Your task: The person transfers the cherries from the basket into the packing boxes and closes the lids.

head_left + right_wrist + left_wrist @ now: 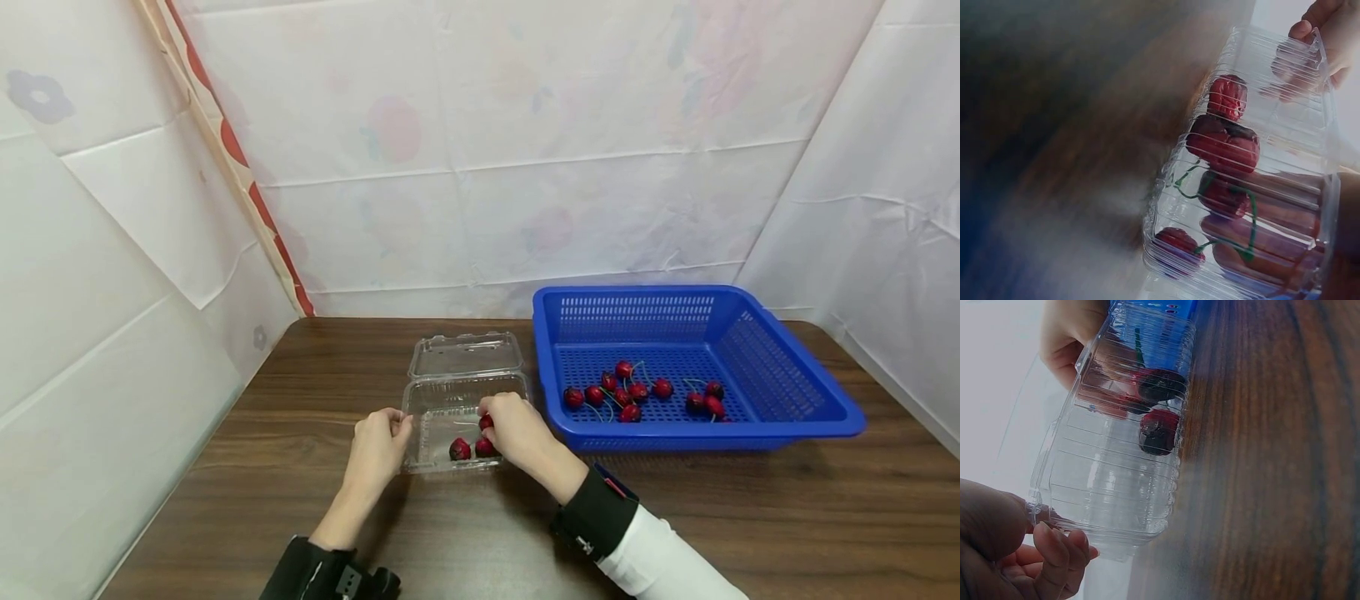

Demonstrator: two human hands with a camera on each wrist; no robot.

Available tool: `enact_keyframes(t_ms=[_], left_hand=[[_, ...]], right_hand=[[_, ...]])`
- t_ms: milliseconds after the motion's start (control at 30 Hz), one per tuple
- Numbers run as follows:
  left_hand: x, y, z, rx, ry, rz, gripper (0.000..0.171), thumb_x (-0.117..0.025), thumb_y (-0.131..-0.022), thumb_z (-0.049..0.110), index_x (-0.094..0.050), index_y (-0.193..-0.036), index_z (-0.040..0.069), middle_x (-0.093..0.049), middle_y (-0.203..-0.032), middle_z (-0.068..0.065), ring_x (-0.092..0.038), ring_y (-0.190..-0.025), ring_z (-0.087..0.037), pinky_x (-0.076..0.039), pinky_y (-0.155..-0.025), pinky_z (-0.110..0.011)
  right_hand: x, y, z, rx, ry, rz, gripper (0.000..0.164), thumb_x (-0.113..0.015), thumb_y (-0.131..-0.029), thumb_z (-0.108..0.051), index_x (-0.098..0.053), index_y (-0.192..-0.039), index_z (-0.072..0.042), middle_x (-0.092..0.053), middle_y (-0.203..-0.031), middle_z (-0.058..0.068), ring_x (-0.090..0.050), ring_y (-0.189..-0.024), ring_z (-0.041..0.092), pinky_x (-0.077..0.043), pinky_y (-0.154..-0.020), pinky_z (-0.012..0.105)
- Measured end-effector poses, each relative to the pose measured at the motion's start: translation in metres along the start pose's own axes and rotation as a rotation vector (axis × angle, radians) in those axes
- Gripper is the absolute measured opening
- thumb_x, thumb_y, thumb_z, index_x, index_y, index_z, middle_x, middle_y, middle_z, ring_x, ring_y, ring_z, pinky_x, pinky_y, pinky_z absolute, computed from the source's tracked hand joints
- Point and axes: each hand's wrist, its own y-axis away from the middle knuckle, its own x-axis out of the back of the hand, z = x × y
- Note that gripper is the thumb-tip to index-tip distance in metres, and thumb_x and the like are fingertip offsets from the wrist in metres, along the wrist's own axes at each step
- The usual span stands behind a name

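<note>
Your left hand (pixel 377 446) pinched the clear box (pixel 431 435); inside the box, your right hand (pixel 519 427) gripped a cherry (pixel 486 422) (other cherries (pixel 460 450) lay there, too)!

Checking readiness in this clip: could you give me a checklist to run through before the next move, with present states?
1. Lid folded open: ok.
2. Clear container steadied: ok, left hand pinches its edge.
3. Right hand out of the container: not ok, it reaches inside.
4. Cherry at that hand released: cannot tell.
5. Blue basket upright, more cherries inside: ok.
</note>
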Motion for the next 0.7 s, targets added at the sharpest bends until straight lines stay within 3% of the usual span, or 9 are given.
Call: enact_keyframes(t_ms=[467, 700], left_hand=[[0.0009, 0.0013, 0.0002, -0.005, 0.024, -0.018, 0.019, -0.05, -0.086, 0.003, -0.058, -0.089, -0.014, -0.054, -0.054, -0.007, -0.044, -0.033, -0.007, -0.037, -0.034, -0.021], [0.0, 0.0002, -0.0001, -0.002, 0.013, -0.005, 0.018, -0.051, -0.086, 0.004, -0.058, -0.087, -0.012, -0.055, -0.055, -0.007, -0.044, -0.033, -0.007, -0.038, -0.035, -0.022]], right_hand=[[0.0001, 0.0044, -0.0011, 0.0, -0.015, -0.015, 0.008, -0.069, -0.074, -0.007, -0.064, -0.08, -0.005, -0.062, -0.072, 0.003, -0.056, -0.064, 0.012, -0.045, -0.055, 0.026], [0.0045, 0.0081, -0.0037, 0.01, 0.009, 0.012, 0.012, -0.069, -0.075, -0.01, -0.066, -0.085, -0.004, -0.063, -0.077, 0.005, -0.059, -0.072, 0.016, -0.047, -0.063, 0.029]])
